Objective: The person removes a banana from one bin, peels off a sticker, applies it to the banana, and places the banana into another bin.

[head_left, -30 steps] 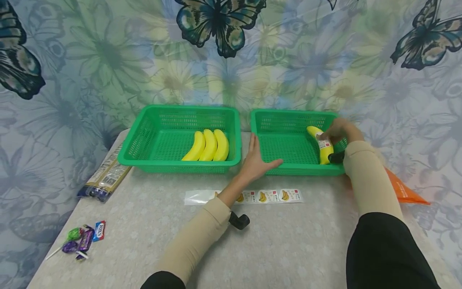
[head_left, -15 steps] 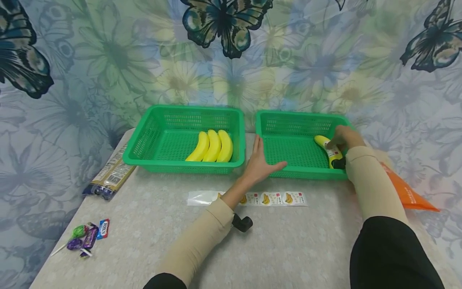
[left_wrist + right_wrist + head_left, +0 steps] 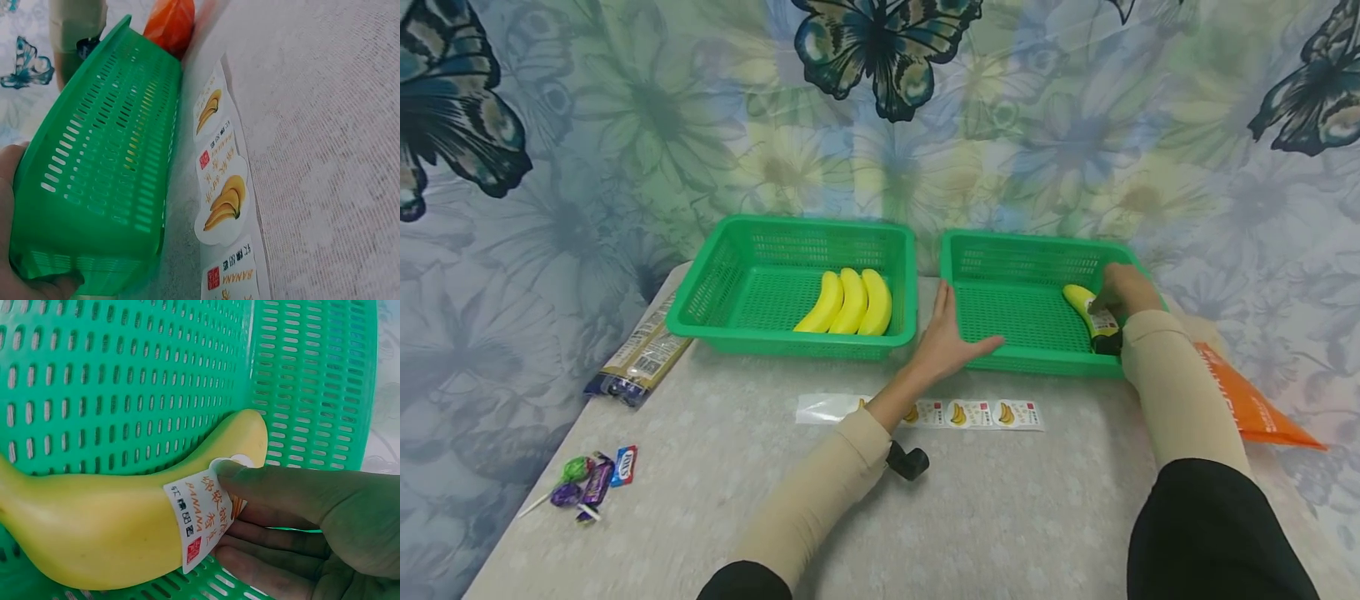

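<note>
A yellow banana (image 3: pixel 112 519) with a printed white label (image 3: pixel 203 515) lies in the right green basket (image 3: pixel 1000 242), near its right end. My right hand (image 3: pixel 1126 287) holds this banana; in the right wrist view the thumb presses on the label and the other fingers are at the banana's lower side. My left hand (image 3: pixel 942 337) rests against the same basket's left front corner, its fingers straight and its thumb spread along the front wall. Three unlabelled bananas (image 3: pixel 850 304) lie side by side in the left green basket (image 3: pixel 790 343).
A strip of banana labels (image 3: pixel 973 413) lies before the baskets, partly under my left wrist. A gold and blue packet (image 3: pixel 640 358) sits left of the left basket. Several wrapped sweets (image 3: pixel 595 483) are at the front left. An orange bag (image 3: pixel 1262 408) lies beyond my right forearm.
My right hand and the labelled banana have shifted slightly toward the basket's front right, and the banana has turned a little. The left hand stays at the basket corner. The head view has swung slightly left.
</note>
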Available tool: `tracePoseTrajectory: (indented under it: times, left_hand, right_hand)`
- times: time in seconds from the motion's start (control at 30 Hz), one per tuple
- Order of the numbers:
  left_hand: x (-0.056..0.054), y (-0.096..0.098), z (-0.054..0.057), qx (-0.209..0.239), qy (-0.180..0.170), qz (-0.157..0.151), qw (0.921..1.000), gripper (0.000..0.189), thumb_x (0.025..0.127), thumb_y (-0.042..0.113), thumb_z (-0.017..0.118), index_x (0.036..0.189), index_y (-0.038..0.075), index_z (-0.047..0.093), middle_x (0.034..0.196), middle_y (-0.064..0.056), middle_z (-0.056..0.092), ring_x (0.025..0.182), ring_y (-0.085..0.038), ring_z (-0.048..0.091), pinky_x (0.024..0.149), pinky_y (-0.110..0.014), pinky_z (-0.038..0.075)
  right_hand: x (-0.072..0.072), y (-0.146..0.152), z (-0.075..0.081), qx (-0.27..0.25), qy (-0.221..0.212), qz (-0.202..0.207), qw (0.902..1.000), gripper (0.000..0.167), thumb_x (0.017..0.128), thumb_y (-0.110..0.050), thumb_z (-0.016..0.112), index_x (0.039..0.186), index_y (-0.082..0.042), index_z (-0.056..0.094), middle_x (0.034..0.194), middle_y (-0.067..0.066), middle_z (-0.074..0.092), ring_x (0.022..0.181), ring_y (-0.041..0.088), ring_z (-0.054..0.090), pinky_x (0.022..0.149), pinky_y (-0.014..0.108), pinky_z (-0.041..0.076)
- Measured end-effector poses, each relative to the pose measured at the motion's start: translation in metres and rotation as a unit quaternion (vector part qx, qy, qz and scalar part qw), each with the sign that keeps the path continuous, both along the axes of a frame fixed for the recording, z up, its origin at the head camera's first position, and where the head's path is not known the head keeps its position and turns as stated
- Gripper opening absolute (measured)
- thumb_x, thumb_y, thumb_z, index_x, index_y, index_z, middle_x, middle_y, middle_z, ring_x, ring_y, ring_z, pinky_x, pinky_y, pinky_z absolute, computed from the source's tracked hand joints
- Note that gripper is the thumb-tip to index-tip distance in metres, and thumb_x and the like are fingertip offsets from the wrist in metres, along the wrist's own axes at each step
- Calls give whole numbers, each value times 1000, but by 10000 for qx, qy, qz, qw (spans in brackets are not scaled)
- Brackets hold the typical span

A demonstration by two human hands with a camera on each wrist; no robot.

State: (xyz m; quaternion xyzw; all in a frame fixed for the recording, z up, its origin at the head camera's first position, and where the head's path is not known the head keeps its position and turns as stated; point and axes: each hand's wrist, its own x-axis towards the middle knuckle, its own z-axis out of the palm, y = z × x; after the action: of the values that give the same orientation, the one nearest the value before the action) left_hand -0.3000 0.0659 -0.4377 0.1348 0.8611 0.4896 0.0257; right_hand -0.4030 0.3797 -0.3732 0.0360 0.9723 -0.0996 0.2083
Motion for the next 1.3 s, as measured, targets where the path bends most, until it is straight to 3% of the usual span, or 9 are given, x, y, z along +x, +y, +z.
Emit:
tracePoseTrajectory:
  times: [0.57,0.67,0.8,0.87,0.93,1.03,1.1,1.17,1.3]
  left_hand:
    - [4,-7,2,75,-78,-98,9999,115,83,56,69,157,7,-4,165,2,-16,152,-30,11,118,-52,30]
    - [16,-11,9,-45,-136,-6,9999,113,85,55,68,156,5,-3,165,-2,-15,152,-30,13,118,-50,31]
    - [49,-29,34,-718,-33,-73,9974,108,87,53,66,156,4,-1,165,-6,-10,150,-30,18,115,-48,36]
    - [66,-51,51,-1143,229,-184,9930,106,88,54,65,157,7,0,165,-3,-9,150,-29,20,110,-49,42]
    - [75,-84,66,-1416,576,-252,9879,104,88,54,64,158,11,-1,165,1,-8,151,-27,17,113,-49,38]
    - [68,-148,80,-1638,1123,-7,9801,101,89,53,63,158,14,1,166,0,-3,152,-30,13,117,-54,30]
    - [56,-193,82,-1789,1244,299,9755,100,89,53,63,158,15,2,166,-5,2,152,-33,11,120,-58,19]
    - [43,-238,79,-1962,1160,621,9717,100,89,55,62,158,13,3,166,-10,6,151,-37,11,119,-63,17]
    - [31,-307,63,-2246,443,1002,9683,103,88,63,56,158,16,-4,165,-14,1,150,-43,3,114,-72,11]
  right_hand:
    - [2,-5,-1,41,-43,-123,9999,27,87,-16,72,96,9,65,78,18,68,67,25,62,58,33,53]
    - [5,-7,-1,-15,-45,-125,9999,27,86,-15,71,96,10,65,79,19,68,67,25,63,57,33,53]
    - [8,-9,0,-22,-53,-124,9999,28,86,-14,71,97,10,64,80,21,68,69,26,64,57,32,53]
    - [9,-8,0,-56,-32,-117,9999,28,87,-13,71,98,11,62,82,22,67,71,28,64,58,32,53]
    - [10,-6,0,-77,-13,-97,9999,27,87,-12,71,97,11,61,82,23,67,71,29,65,58,33,54]
    - [13,-3,1,-126,14,-135,9998,21,86,-11,71,89,8,63,78,20,66,69,29,64,58,34,54]
    - [14,0,1,-139,-20,-141,9998,18,86,-11,70,84,7,65,73,18,66,65,26,62,57,33,53]
    - [15,3,2,-193,-58,-181,9996,19,86,-11,70,85,7,65,72,16,65,65,25,61,57,33,53]
    - [14,6,1,-263,-106,-152,9995,27,87,-12,70,97,12,62,79,21,66,71,30,64,58,35,55]
